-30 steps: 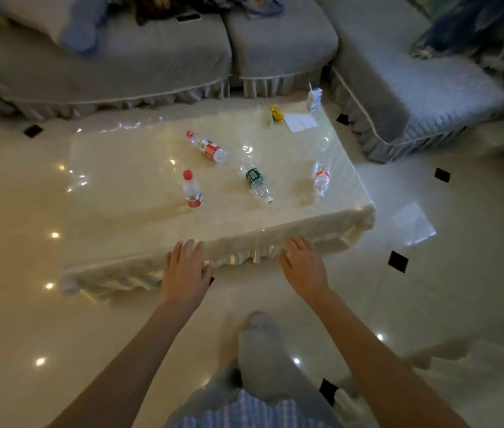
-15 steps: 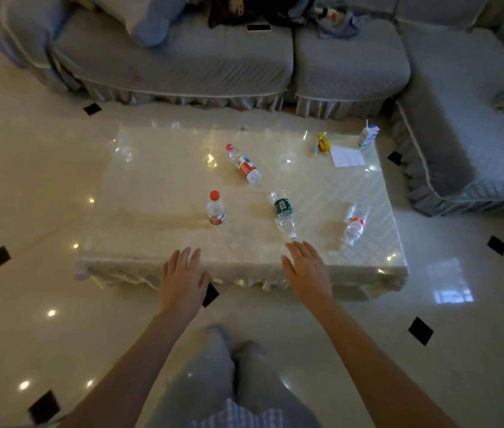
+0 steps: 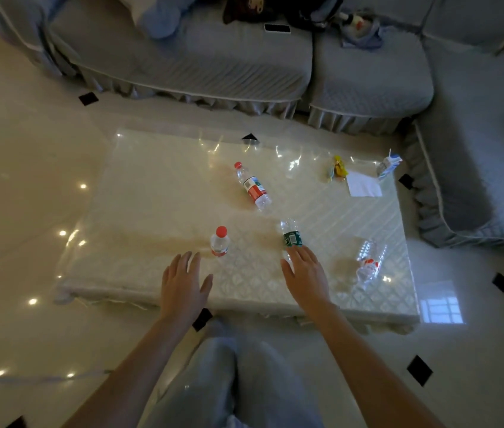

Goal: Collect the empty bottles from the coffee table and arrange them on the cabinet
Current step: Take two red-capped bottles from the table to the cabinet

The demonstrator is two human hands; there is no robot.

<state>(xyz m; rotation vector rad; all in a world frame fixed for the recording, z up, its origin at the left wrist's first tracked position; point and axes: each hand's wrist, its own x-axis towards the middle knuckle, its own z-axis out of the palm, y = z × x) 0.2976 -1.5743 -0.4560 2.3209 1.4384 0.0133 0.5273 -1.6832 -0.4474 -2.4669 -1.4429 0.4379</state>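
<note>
Several empty plastic bottles are on the cream coffee table (image 3: 158, 211). A small red-capped bottle (image 3: 219, 242) stands upright near the front. A red-labelled bottle (image 3: 253, 188) lies on its side behind it. A green-labelled bottle (image 3: 291, 237) lies in the middle, and a crushed clear bottle (image 3: 368, 265) lies to the right. My left hand (image 3: 182, 285) hovers open just in front and left of the upright bottle. My right hand (image 3: 304, 274) is open, its fingertips over the near end of the green-labelled bottle. No cabinet is in view.
A grey sofa (image 3: 201, 57) wraps around the table's far and right sides. A milk carton (image 3: 388, 165), white paper (image 3: 363, 185) and yellow wrapper (image 3: 337, 168) sit at the table's far right corner. Glossy tiled floor lies left and right.
I have come closer to the table. Both hands moved forward from the front edge over the tabletop, the right one reaching the green-labelled bottle.
</note>
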